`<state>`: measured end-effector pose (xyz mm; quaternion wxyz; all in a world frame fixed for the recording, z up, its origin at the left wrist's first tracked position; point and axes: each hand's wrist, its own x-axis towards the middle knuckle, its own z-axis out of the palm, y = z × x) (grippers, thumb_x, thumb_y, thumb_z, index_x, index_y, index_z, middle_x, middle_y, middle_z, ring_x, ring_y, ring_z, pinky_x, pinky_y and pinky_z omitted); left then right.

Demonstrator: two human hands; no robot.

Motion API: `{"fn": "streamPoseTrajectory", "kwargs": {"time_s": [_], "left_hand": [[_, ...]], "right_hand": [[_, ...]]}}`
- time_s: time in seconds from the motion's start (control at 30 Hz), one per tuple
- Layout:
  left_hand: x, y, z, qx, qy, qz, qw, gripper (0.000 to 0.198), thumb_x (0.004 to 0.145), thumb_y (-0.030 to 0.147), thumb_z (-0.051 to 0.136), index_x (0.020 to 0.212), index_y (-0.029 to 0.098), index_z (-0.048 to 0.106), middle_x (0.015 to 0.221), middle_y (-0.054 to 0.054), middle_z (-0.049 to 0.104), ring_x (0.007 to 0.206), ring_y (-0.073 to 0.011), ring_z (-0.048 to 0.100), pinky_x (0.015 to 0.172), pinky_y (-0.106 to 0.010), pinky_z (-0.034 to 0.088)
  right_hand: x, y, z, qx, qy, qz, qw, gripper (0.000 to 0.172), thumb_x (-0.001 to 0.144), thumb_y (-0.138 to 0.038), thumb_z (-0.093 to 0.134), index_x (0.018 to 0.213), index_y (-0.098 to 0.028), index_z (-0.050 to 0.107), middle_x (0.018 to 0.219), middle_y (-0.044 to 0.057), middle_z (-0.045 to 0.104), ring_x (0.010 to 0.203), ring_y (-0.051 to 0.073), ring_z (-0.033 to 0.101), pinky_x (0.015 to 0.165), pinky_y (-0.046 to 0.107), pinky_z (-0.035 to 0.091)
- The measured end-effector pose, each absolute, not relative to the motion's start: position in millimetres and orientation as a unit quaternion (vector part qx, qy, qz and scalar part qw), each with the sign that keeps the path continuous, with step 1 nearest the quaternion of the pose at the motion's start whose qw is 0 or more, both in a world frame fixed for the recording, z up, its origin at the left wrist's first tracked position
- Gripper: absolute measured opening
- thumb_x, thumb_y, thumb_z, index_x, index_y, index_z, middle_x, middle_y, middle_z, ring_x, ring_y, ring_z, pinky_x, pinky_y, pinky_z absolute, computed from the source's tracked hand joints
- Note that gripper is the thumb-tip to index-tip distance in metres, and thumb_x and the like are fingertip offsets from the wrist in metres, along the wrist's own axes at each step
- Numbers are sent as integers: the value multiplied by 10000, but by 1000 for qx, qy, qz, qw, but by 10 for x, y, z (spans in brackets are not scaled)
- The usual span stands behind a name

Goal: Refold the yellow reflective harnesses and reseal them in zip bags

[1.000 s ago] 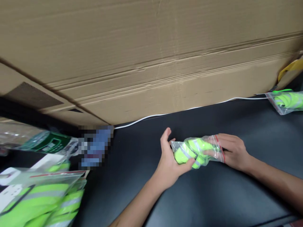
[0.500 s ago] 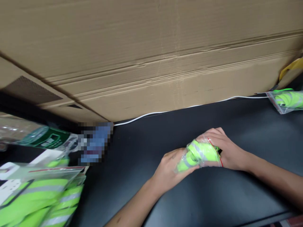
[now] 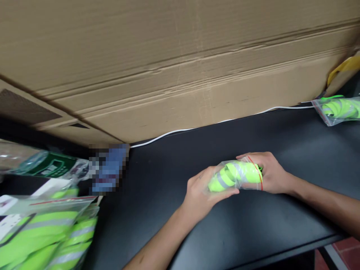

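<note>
A rolled neon-yellow reflective strap with silver bands, in a clear zip bag (image 3: 234,175) with a red seal line, is held above the black table. My left hand (image 3: 201,191) is closed around the bag's left end, its thumb along the lower side. At the red-lined mouth, my right hand (image 3: 271,172) grips the other end, where part of the yellow material pokes out. The right fingertips are mostly hidden behind the bag.
Bagged neon-yellow reflective gear (image 3: 42,232) is piled at the lower left, near a green-labelled plastic bottle (image 3: 53,165). Another bagged yellow roll (image 3: 337,109) lies at the far right. Cardboard (image 3: 168,101) walls the back of the black table (image 3: 146,210), with a white cable (image 3: 168,133) along its foot.
The yellow roll sits deeper and straighter in the bag, and less sticks out at the mouth. My right hand has shifted slightly up. The camera view has moved a little.
</note>
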<state>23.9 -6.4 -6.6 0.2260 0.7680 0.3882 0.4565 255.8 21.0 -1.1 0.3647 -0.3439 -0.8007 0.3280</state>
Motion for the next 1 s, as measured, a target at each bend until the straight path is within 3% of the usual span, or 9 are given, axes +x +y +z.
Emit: {"fn": "streamPoseTrajectory", "kwargs": {"time_s": [0.13,0.27,0.33,0.4,0.57,0.67,0.8,0.87,1.0], "left_hand": [[199,-41,-16,722,434,450,297,461,678,485,887,1011,195,754,793,10,780,596,-142,693,587,-218,581],[188,-39,38,657,491,415,394,307,641,460,910,720,197,773,646,13,752,547,-193,702,539,-267,582],[190,-43,66,613,514,392,453,329,666,444,893,550,200,706,481,28,664,398,-164,612,424,-261,522],[144,-21,86,576,541,398,467,349,687,416,873,499,202,673,393,40,582,301,-120,493,335,-237,421],[-231,204,77,468,632,480,388,315,702,364,820,520,171,652,344,49,469,259,-70,362,275,-193,238],[-358,343,39,380,625,537,420,335,695,390,811,572,160,600,414,52,488,273,-49,328,261,-181,198],[-201,392,0,344,594,523,505,359,632,390,818,814,138,639,752,-34,673,441,-100,518,295,-208,353],[-128,395,2,356,598,497,517,422,605,373,810,902,123,645,855,-70,689,536,-144,589,344,-250,435],[-326,458,38,394,637,461,475,460,583,359,799,935,120,626,659,-16,629,492,-153,557,380,-263,430]], "right_hand": [[2615,192,68,-395,-748,398,355,328,700,-432,856,777,-165,682,595,-45,592,502,82,494,474,190,397],[2643,192,114,-453,-688,462,328,381,653,-463,874,831,-158,731,669,-5,651,579,134,571,530,230,473],[2679,202,122,-462,-659,495,327,397,626,-463,888,837,-161,742,717,12,682,619,161,607,559,259,511],[2759,234,124,-474,-625,522,335,406,585,-447,912,822,-160,752,735,25,707,624,177,629,568,285,539],[3092,439,108,-532,-511,558,381,442,502,-354,954,862,-159,786,806,74,770,657,208,705,619,327,598],[3191,540,74,-548,-488,567,375,447,507,-348,953,870,-146,788,836,95,780,684,218,725,638,332,606],[3119,514,16,-522,-537,601,280,460,543,-382,941,889,-133,768,828,78,778,674,196,710,615,304,579],[3064,461,3,-505,-568,601,247,442,564,-400,930,863,-133,746,785,55,763,656,185,695,582,284,553],[3029,392,1,-488,-592,599,229,416,593,-407,913,853,-149,713,802,43,751,678,179,686,598,280,541]]}}
